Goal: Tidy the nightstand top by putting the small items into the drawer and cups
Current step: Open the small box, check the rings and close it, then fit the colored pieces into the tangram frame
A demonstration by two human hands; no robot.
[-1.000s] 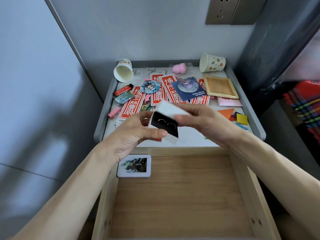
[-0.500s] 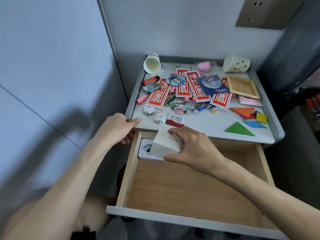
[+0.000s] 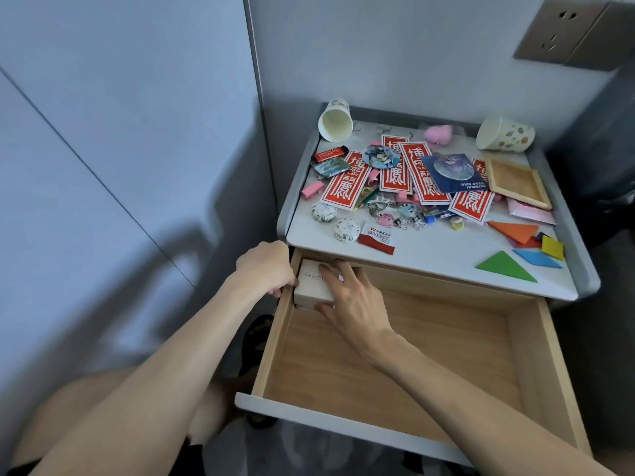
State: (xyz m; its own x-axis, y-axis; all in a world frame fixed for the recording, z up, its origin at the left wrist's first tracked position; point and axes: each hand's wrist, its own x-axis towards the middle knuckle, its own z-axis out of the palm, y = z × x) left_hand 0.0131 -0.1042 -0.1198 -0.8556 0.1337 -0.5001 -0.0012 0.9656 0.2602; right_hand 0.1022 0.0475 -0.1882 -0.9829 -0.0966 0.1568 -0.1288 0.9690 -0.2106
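Note:
The wooden drawer (image 3: 405,359) stands pulled out under the nightstand top (image 3: 436,250). My right hand (image 3: 350,297) rests on a small white box (image 3: 311,285) in the drawer's back left corner, fingers on its lid and side. My left hand (image 3: 266,266) grips the drawer's left wall beside the box. Two paper cups lie tipped over at the back, one on the left (image 3: 335,121) and one on the right (image 3: 505,134). Red cards (image 3: 347,182), round badges (image 3: 381,156), keychains (image 3: 398,214) and coloured tangram pieces (image 3: 505,267) litter the top.
A wooden frame tray (image 3: 517,182) and a pink packet (image 3: 529,214) lie at the right. A pink plush (image 3: 438,135) sits at the back. A grey wall panel is to the left, a wall socket (image 3: 563,29) above. My knee shows bottom left.
My right hand has carried the white box from above the nightstand down into the drawer's back left corner, covering the picture tin there. My left hand let go and took the drawer's side.

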